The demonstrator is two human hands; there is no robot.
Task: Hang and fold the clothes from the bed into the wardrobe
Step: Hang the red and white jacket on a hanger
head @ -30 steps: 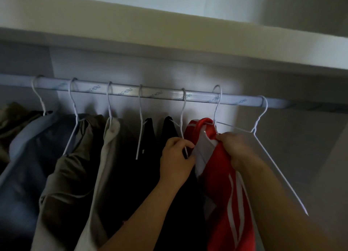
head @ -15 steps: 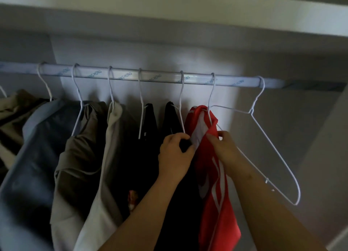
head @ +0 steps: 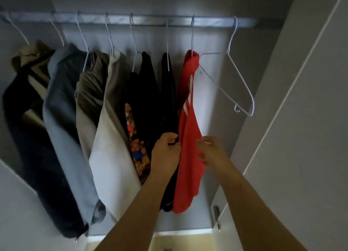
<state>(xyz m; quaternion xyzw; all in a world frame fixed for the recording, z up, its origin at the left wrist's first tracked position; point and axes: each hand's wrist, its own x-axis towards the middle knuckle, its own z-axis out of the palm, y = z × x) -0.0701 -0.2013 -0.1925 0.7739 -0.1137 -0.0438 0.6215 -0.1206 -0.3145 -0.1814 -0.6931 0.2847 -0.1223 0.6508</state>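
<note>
A red garment (head: pixel 186 156) with white stripes hangs from a white wire hanger on the wardrobe rail (head: pixel 150 22). My left hand (head: pixel 165 154) is curled at the garment's left edge, between it and the black garment (head: pixel 167 100) beside it. On the right edge, my right hand (head: pixel 212 152) holds the red cloth loosely between fingers and thumb. Both hands are about halfway down the garment.
An empty white wire hanger (head: pixel 233 77) hangs right of the red garment. To the left hang black, patterned, cream, olive, grey-blue and navy clothes. The white wardrobe door (head: pixel 301 137) stands open on the right, its hinge (head: pixel 216 217) low down.
Both hands have slid down from the red garment's collar at the hanger to its middle. The view has tilted down, and the garment now hangs straight.
</note>
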